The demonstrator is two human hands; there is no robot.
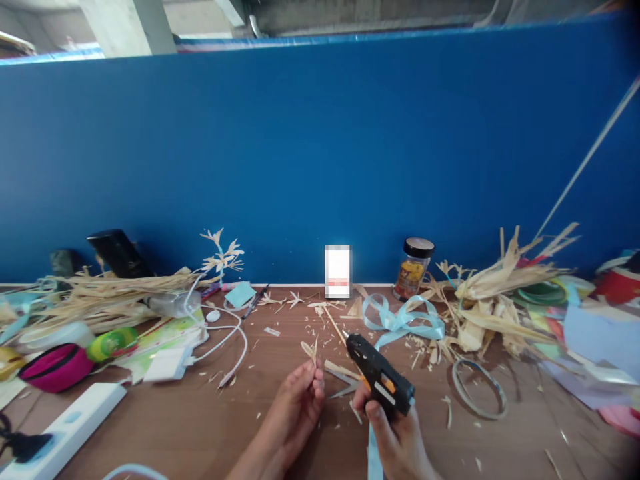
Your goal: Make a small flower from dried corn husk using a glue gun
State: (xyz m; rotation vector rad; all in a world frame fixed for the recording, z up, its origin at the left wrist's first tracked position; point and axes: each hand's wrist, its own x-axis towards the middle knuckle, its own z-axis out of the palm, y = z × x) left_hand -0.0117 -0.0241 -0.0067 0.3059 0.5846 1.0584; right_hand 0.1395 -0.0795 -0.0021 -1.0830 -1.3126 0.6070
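Pinched in the fingers of my left hand (296, 403) is a small piece of dried corn husk (310, 349), its pale petal-like tips pointing up. My right hand (395, 437) is wrapped round the handle of a black hot glue gun (383, 375). The nozzle points up and left, past the husk piece and apart from it. Between the hands lie scissors (345, 388), partly hidden, and a loose husk strip (341, 369). A thin stick (334, 325) lies just beyond the nozzle. Husk scraps are scattered all around.
At the back stand a jar with a black lid (414, 270) and a looped light-blue ribbon (400, 320). A tape roll (479, 389) and a husk pile (495, 300) lie right. Leftward are a white power strip (75, 427), cables, more husks (105, 300) and a husk-flower stem (221, 257).
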